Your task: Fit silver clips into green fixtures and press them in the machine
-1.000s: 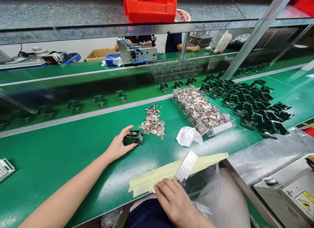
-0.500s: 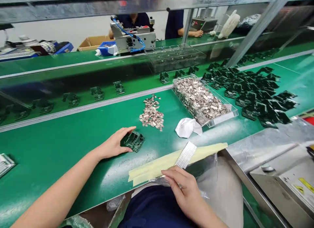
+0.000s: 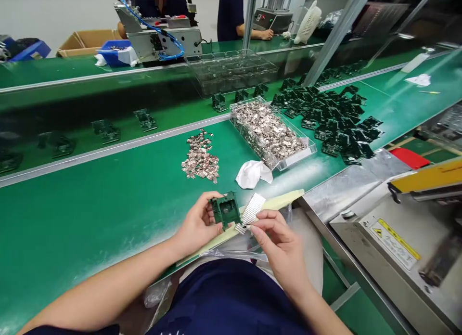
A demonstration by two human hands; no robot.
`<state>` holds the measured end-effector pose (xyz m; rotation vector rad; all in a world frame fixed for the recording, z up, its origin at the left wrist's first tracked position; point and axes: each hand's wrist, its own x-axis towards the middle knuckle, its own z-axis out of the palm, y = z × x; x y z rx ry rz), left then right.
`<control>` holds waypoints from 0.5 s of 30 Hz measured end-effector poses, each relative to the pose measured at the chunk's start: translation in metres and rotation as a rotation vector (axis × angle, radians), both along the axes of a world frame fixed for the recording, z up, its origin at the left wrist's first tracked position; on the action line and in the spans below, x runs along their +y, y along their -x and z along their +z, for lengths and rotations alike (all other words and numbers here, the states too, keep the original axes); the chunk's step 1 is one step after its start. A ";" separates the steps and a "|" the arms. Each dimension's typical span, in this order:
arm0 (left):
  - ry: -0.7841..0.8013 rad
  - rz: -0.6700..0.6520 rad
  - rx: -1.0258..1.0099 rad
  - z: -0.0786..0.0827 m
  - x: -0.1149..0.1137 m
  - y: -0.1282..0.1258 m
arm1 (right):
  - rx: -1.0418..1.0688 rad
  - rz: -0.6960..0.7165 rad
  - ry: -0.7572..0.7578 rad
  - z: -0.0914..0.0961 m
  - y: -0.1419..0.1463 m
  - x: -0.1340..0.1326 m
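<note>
The left hand (image 3: 197,224) is clamped on the edge of a dark green circuit-board assembly (image 3: 225,210), lifted above the near edge of the desk (image 3: 72,229). The right hand (image 3: 283,248) pinches a comb-like metal strip (image 3: 252,210) just beside the board, apparently to keep both parts in close view. A yellow tape strip (image 3: 285,199) lies behind them. Toward the desk's far edge, within apparent reach, lie loose copper-coloured clips (image 3: 199,157), a clear acrylic tray (image 3: 294,158) of similar clips, a white cloth (image 3: 250,174) and scattered green boards (image 3: 332,118).
</note>
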<state>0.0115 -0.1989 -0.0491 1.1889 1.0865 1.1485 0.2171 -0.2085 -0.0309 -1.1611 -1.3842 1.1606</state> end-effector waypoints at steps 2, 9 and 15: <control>-0.004 -0.068 -0.060 0.007 0.000 -0.019 | -0.010 -0.058 -0.001 0.001 -0.001 -0.002; -0.071 -0.161 -0.094 0.009 -0.003 -0.034 | -0.064 -0.129 -0.023 -0.002 0.006 -0.006; -0.072 -0.120 -0.014 0.004 -0.009 -0.035 | -0.115 -0.176 -0.040 -0.005 0.012 -0.006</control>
